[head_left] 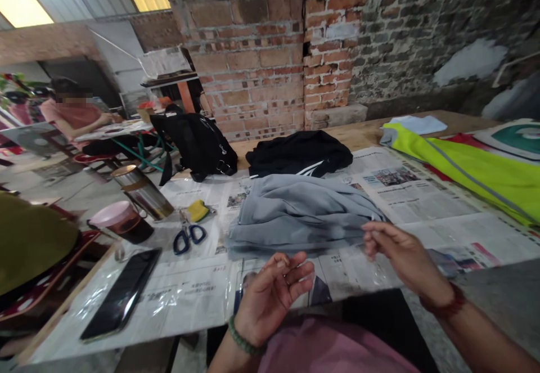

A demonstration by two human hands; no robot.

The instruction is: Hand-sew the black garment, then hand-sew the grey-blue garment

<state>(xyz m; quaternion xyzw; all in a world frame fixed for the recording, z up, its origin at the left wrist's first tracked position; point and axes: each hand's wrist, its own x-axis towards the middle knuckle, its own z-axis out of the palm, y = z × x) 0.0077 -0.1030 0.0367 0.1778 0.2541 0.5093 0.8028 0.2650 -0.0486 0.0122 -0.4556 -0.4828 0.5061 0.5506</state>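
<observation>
- I watch my left hand, palm up under a green beaded bracelet, fingers half curled before the near edge of the cloth; I cannot tell whether its fingertips pinch anything.
- My right hand has thumb and fingertips drawn close at the cloth's right end; I cannot tell whether they grip or touch it.
- The grey cloth lies folded in front of both hands, smooth, softly creased, roughly oblong; printed newspaper under glossy clear plastic spreads beneath.
- To the left I see a flat black phone, scissors with dark blue loops, a pink-lidded cup and a shiny metal flask.
- Just behind the cloth, a crumpled black garment with white stripes blocks that side; a black bag stands beside it; neon-yellow fabric fills the right.
- Farthest, I see rough brick wall.
</observation>
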